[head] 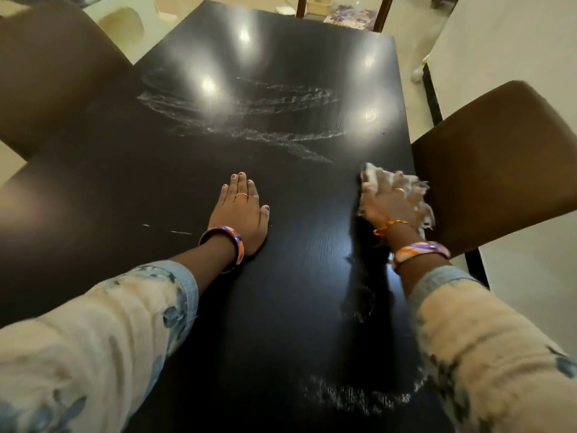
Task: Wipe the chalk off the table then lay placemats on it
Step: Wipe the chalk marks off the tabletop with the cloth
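A dark glossy table (281,276) fills the view. White chalk smears (249,117) spread across its middle, more chalk marks (356,398) lie near the front right, and small streaks (179,232) sit left of my left wrist. My left hand (242,210) rests flat on the table with straight fingers. My right hand (392,200) presses a white cloth (371,176) onto the table near its right edge; the hand is motion-blurred. A darker wiped streak (365,260) runs behind it. No placemats are in view.
Brown padded chairs stand at the left (56,82) and right (499,157) of the table. A pale wall or counter (505,51) rises at the far right. Clutter and chair legs (343,14) lie on the floor beyond the far table edge.
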